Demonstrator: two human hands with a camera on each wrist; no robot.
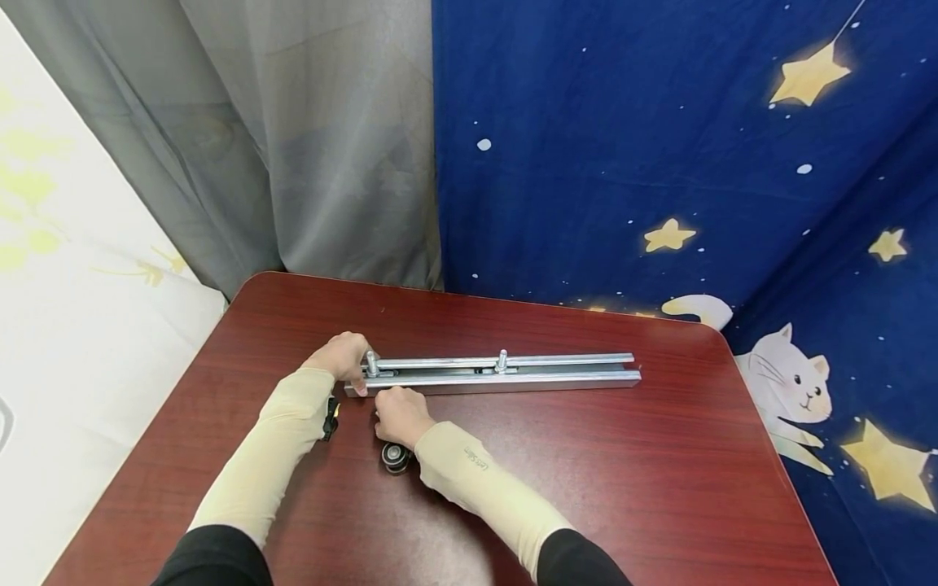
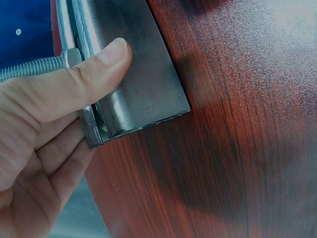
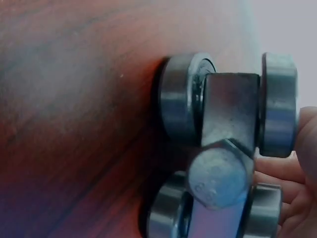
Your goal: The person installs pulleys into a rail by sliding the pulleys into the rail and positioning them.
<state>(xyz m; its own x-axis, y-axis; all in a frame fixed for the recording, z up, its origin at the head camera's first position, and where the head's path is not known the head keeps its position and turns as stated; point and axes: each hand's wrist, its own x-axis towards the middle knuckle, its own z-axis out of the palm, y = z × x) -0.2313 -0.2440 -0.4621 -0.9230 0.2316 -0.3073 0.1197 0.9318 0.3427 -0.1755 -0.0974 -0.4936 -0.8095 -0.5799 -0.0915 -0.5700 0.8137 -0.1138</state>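
Observation:
A silver metal channel rail lies lengthwise across the table, its slot facing up. My left hand grips the rail's left end; in the left wrist view the thumb lies on the rail's side wall and the fingers curl behind. Beside that thumb a threaded bolt sticks out of the slot. My right hand holds a roller trolley just in front of the rail. The right wrist view shows its steel wheels, flat body and hex bolt head.
Another upright bolt stands in the slot near the rail's middle. The dark red wooden table has a grey curtain and a blue star-patterned curtain behind it. White cloth hangs at the left.

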